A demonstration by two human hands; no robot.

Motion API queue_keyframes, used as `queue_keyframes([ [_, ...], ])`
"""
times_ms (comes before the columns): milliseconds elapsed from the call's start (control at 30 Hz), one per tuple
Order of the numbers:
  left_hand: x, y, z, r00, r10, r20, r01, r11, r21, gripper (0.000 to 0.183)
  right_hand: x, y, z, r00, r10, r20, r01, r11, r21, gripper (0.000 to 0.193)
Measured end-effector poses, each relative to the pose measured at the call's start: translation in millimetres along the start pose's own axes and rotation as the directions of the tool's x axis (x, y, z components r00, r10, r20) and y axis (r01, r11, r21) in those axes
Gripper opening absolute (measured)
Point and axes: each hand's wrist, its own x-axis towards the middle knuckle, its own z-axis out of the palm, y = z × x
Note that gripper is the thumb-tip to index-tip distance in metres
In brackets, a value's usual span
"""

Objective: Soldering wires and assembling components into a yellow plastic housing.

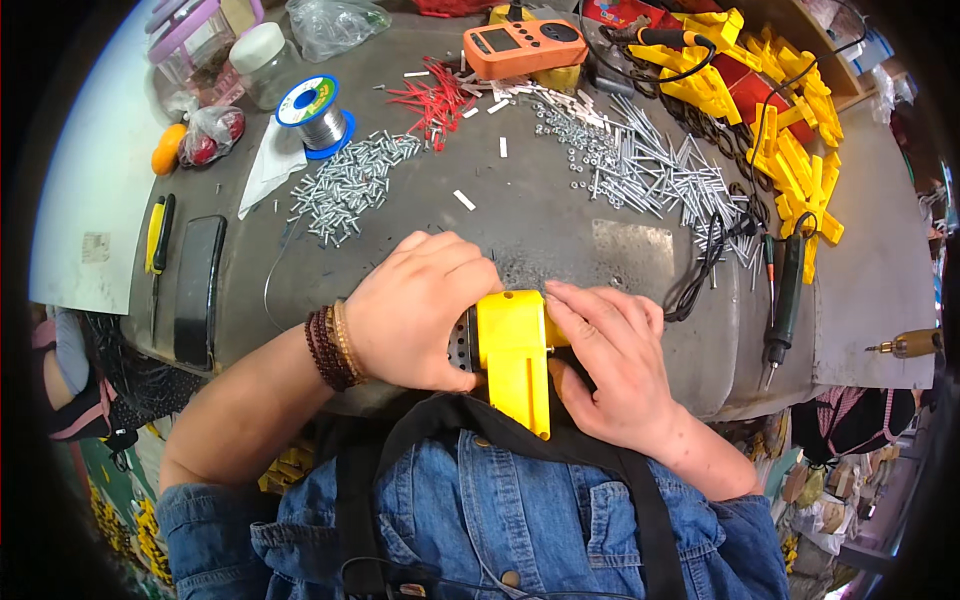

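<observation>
At the near edge of the bench, a yellow plastic housing with a downward handle (515,350) is between my two hands. My left hand (425,310) wraps round its left end, where a black perforated part (461,345) shows beside the palm. On the other side my right hand (615,360) grips the right end with thumb and fingers. A small metal screw or pin tip sticks out near the right thumb. The inner fingertips of both hands are partly hidden by the housing.
Short screws (350,185), long screws (670,165) and small nuts (585,140) lie in piles beyond my hands. A solder spool (318,125) and phone (200,290) sit left. An orange meter (525,48), yellow plastic parts (800,170) and an electric screwdriver (788,300) are farther right.
</observation>
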Motion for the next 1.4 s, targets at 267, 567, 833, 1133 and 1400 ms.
queue_keyframes([
  [267, -1, -10, 5, 0.999, -0.041, 0.008, 0.042, 0.998, -0.052, 0.058, 1, 36, -35, 0.981, -0.193, -0.023, 0.194, 0.975, 0.109, 0.051],
  [567, 6, -4, 2, 0.999, 0.01, 0.048, -0.006, 0.997, -0.071, 0.059, -179, 255, -129, 0.355, 0.866, -0.352, -0.903, 0.415, 0.11, 0.062],
  [833, 9, 1, 1, 0.999, 0.009, 0.046, -0.007, 0.999, -0.051, 0.053, -125, 151, -152, 0.541, 0.834, -0.108, -0.248, 0.281, 0.927, 0.046],
  [1133, 8, -1, 4, 1.0, 0.019, -0.005, -0.019, 1.0, -0.025, 0.059, -56, 65, -66, 0.885, 0.464, -0.03, 0.266, -0.452, 0.851, 0.051],
  [1400, 4, -1, 4, 1.0, 0.013, -0.005, -0.013, 0.999, -0.037, 0.057, -62, 54, -35, 0.754, 0.657, 0.0, 0.369, -0.423, 0.828, 0.048],
])
